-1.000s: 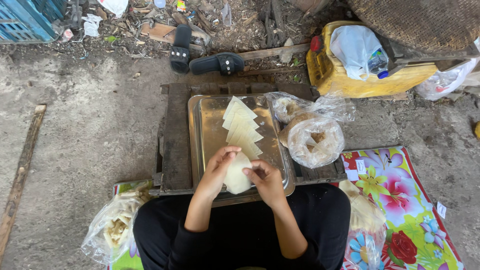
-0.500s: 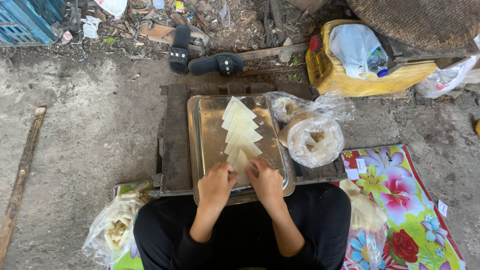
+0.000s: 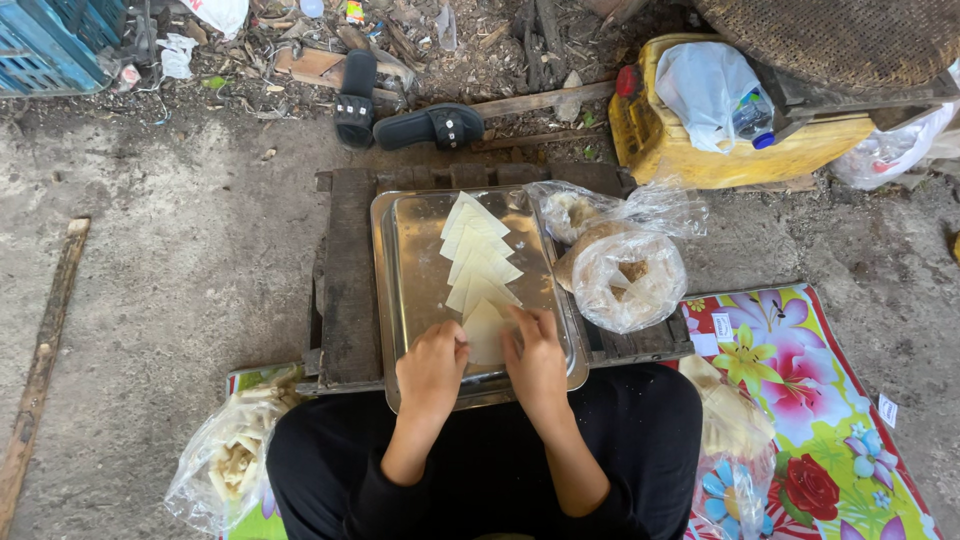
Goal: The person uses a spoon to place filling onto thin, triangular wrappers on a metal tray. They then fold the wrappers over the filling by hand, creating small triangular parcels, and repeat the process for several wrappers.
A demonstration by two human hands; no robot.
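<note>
Both hands, left hand [image 3: 432,368] and right hand [image 3: 535,358], are pressing fingers down flat on one pale wrapper [image 3: 486,332] lying between them, holding it steady. Beyond them, more wrappers [image 3: 478,250] are overlapping in a row along the metal tray [image 3: 415,260], keeping each reachable.

Bare, cracked concrete floor [image 3: 190,270] in flat daylight. At twelve o'clock, a litter of scraps and sticks (dry, dusty) with two black sandals [image 3: 400,110]. Blue crate [image 3: 50,40] at eleven, yellow plastic container [image 3: 720,150] at one. Low dark wooden pallet [image 3: 350,270] at centre, wooden plank [image 3: 45,360] at nine, floral mat [image 3: 800,400] at four.
</note>
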